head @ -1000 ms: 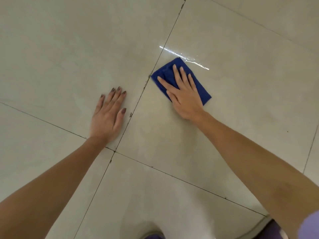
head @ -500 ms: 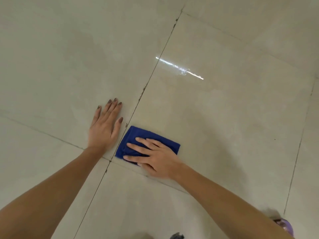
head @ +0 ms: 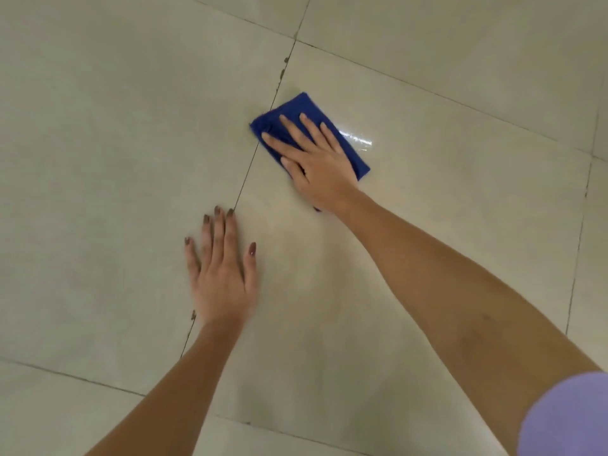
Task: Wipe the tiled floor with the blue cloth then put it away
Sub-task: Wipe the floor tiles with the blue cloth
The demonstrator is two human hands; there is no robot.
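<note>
A folded blue cloth [head: 297,110] lies flat on the pale tiled floor [head: 115,143], its left corner over a dark grout line. My right hand [head: 312,159] presses down on the cloth with straight, spread fingers and covers most of its middle. My left hand [head: 222,268] rests flat on the floor nearer to me, fingers straight, holding nothing; its fingertips touch the same grout line.
Large beige tiles run in every direction, split by dark grout lines [head: 283,70]. A bright reflected streak of light [head: 358,139] sits just right of the cloth. A purple sleeve [head: 566,419] shows at the bottom right corner.
My right hand has pushed the cloth away from me again, from beside my left hand to far up the tile. The left hand stays planted on the floor.
</note>
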